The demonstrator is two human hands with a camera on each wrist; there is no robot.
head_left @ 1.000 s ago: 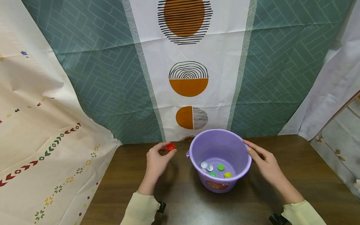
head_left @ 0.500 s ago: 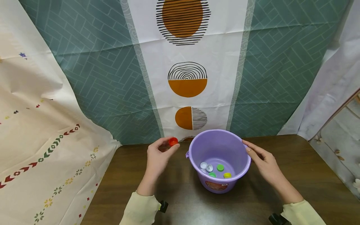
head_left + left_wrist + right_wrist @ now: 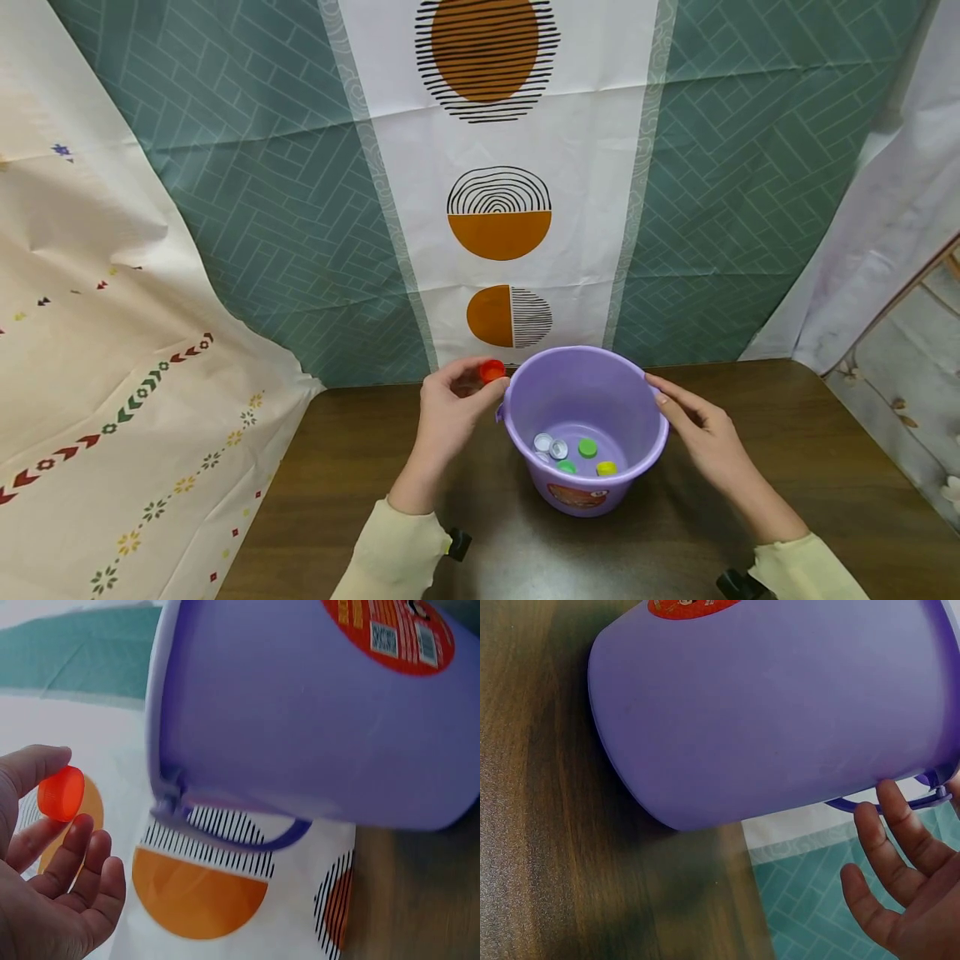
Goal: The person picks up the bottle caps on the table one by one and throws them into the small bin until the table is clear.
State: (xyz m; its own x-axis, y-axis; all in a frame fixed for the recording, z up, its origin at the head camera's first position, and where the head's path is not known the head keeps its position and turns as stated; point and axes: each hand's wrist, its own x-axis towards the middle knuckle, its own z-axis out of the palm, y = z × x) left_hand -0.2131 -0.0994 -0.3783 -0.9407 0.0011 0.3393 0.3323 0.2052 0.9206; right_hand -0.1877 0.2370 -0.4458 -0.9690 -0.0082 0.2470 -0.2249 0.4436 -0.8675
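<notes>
A purple bucket (image 3: 581, 392) stands upright on the table, a red label on its front. My left hand (image 3: 446, 412) pinches a red bottle cap (image 3: 492, 371) between thumb and fingertips, just outside the bucket's left rim and about level with it. In the left wrist view the cap (image 3: 61, 793) sits between the thumb and a finger, the other fingers loosely curled. On the right side my right hand (image 3: 705, 433) holds the bucket's rim with thumb and fingers; several of its fingers (image 3: 889, 859) are spread by the outer wall. Inside lie white caps (image 3: 558, 449), green caps (image 3: 587, 448) and a yellow cap (image 3: 607, 468).
The dark wooden table (image 3: 337, 500) carries the bucket near its back edge. Behind hangs a green and white patterned cloth (image 3: 300, 208). A cream cloth (image 3: 150, 375) drapes along the left side. The bucket's handle (image 3: 240, 841) hangs down at the back.
My left hand has lifted the red bottle cap slightly and carried it right, up to the bucket's left rim. The right hand and the bucket have stayed in place.
</notes>
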